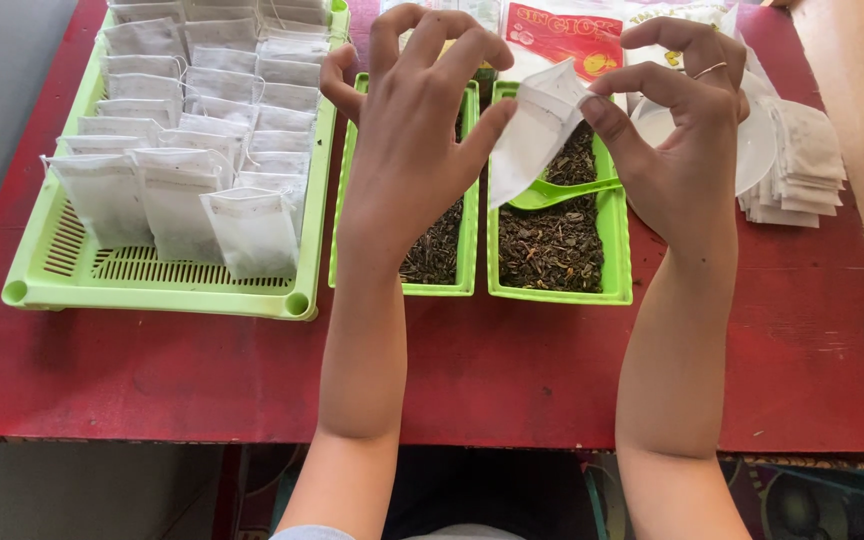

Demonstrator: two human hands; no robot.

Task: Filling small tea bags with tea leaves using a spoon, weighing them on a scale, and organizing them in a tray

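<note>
**One sachet open, many already filled**

Your left hand (407,150) and right hand (677,130) pinch an empty white sachet (537,125) above the tea trays (552,240). Filled sachets (192,120) crowd the basket (152,285); an empty stack (797,165) waits on the worktop (512,360).

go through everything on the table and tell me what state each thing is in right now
Tea bag: empty, mouth pinched open between left hand and right hand.
Big tray: mostly covered with filled bags.
Two small trays: holding loose tea.
Scoop: lying on the tea.
Stack of empty bags: flat, untouched.
</note>
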